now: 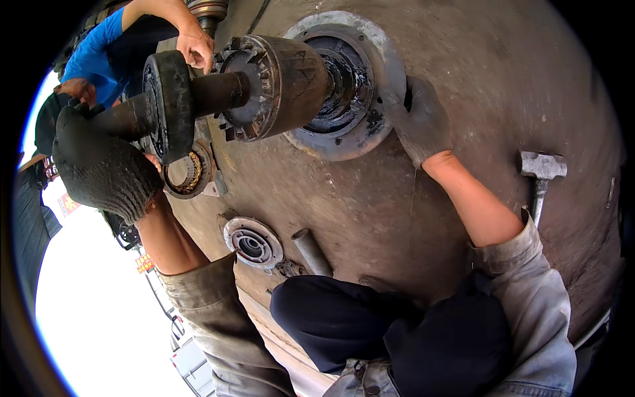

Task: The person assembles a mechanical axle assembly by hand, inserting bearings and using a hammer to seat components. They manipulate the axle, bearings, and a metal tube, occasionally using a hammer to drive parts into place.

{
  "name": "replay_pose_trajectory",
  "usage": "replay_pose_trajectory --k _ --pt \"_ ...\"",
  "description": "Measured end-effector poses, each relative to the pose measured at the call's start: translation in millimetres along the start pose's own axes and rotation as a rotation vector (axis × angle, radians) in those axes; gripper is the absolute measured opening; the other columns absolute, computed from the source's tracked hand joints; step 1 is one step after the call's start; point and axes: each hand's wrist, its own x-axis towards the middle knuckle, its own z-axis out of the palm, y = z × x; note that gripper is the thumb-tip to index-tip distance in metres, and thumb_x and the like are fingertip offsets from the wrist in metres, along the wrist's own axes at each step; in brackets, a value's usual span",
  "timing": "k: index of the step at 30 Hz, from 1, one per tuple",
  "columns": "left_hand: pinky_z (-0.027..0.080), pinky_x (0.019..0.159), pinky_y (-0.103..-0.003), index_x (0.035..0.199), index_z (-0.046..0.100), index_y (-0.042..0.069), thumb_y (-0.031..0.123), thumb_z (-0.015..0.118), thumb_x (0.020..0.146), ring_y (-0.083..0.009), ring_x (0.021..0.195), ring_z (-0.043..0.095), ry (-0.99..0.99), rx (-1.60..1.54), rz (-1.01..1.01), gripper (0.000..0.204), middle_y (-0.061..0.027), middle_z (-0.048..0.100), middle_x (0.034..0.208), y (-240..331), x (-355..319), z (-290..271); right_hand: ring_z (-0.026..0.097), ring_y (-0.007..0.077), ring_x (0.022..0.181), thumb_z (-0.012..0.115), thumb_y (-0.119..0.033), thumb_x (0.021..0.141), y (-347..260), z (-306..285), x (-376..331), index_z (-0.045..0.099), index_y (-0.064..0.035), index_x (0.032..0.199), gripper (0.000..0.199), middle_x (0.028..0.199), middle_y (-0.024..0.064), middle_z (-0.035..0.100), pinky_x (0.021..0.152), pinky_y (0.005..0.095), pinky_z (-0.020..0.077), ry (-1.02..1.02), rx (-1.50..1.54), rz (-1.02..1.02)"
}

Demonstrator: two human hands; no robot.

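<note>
A motor rotor point(291, 86), dark and greasy, stands at upper centre, its steel shaft point(221, 92) pointing up toward the left. Around the shaft sits a thick black disc point(177, 109), perhaps a greasy bearing. My left hand point(99, 159), in a dark knit glove, is wrapped round the shaft's free end. The rotor's other end enters a round metal flange point(380, 135) lying on the floor, black grease coating its centre. My gloved right hand point(423, 122) grips the flange's right rim; its fingertips are partly hidden.
A co-worker in a blue shirt point(99, 59) is at upper left, a bare hand point(195, 45) beside the rotor. Below lie a ring with copper windings point(206, 169), a smaller flange point(270, 238) and a metal tube point(312, 253). A hammer point(542, 165) rests at right.
</note>
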Motion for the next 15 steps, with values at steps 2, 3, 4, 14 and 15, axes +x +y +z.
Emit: replay_pose_trajectory --k 2,3,4,14,15 --pt "0.064 0.074 -0.039 0.114 0.072 0.009 0.02 0.073 0.09 -0.0287 0.09 0.077 -0.008 -0.013 -0.017 0.027 -0.0121 0.077 0.096 -2 -20 10 0.069 0.0349 0.103 0.067 -0.047 0.095 0 -10 -1 0.07 -0.0026 0.116 0.05 0.112 0.0194 0.071 0.09 0.0424 0.0528 -0.044 -0.035 0.039" --pt "0.064 0.075 -0.039 0.115 0.072 0.009 0.02 0.074 0.09 -0.029 0.09 0.077 -0.002 -0.01 -0.012 0.027 -0.0124 0.077 0.096 -3 -20 13 0.07 0.0338 0.1 0.068 -0.046 0.094 1 -17 0 0.071 -0.0014 0.115 0.049 0.109 0.0196 0.072 0.088 0.0419 0.053 -0.029 -0.039 0.023" --pt "0.064 0.075 -0.04 0.115 0.072 0.009 0.02 0.074 0.09 -0.0293 0.09 0.077 -0.014 0.029 0.028 0.027 -0.0126 0.077 0.097 -22 -16 2 0.071 0.0326 0.098 0.069 -0.045 0.094 -12 -7 -8 0.071 -0.0001 0.113 0.048 0.106 0.0198 0.073 0.087 0.0415 0.0532 -0.049 0.003 0.004" --pt "0.063 0.077 -0.041 0.113 0.074 0.011 0.02 0.075 0.086 -0.0301 0.094 0.076 -0.492 -0.364 -0.253 0.029 -0.0125 0.077 0.101 -28 -158 22 0.06 0.0137 0.11 0.073 -0.026 0.101 -72 -26 -33 0.06 0.0027 0.14 0.05 0.118 0.0084 0.066 0.098 0.0285 0.0505 0.037 0.019 -0.433" --pt "0.063 0.077 -0.041 0.113 0.075 0.011 0.019 0.075 0.085 -0.0302 0.094 0.076 -0.551 -0.407 -0.297 0.029 -0.0125 0.077 0.101 -23 -174 26 0.063 0.0167 0.113 0.07 -0.025 0.103 -106 -36 -28 0.06 0.0022 0.14 0.047 0.121 0.0114 0.068 0.1 0.0298 0.0515 -0.01 0.063 -0.633"
